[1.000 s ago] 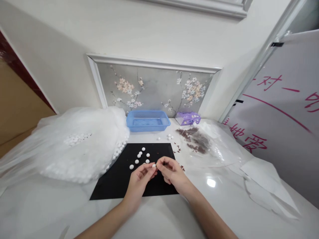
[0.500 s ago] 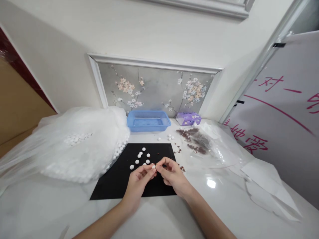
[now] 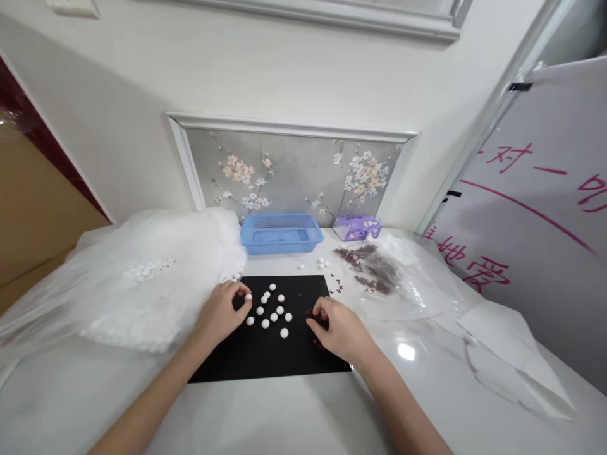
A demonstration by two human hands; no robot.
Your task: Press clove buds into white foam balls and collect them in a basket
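My left hand (image 3: 224, 311) is at the left edge of the black mat (image 3: 265, 360), thumb and finger closed on a small white ball (image 3: 248, 297). Several more white balls (image 3: 284, 333) lie scattered on the mat between my hands. Over the mat's right side is my right hand (image 3: 337, 327), its fingertips bent together at a small heap of dark brown pieces (image 3: 310, 312). Whatever lies between those fingertips is too small to make out.
A large clear bag of white balls (image 3: 156, 284) fills the left side. Behind the mat stand a blue basket (image 3: 281, 248) and a purple packet (image 3: 357, 227). Brown pieces in clear plastic (image 3: 379, 268) and white sheets (image 3: 516, 354) lie to the right.
My hands have parted from over the mat, the left going left to a white ball, the right going right to the brown pieces. More white balls now show on the mat.
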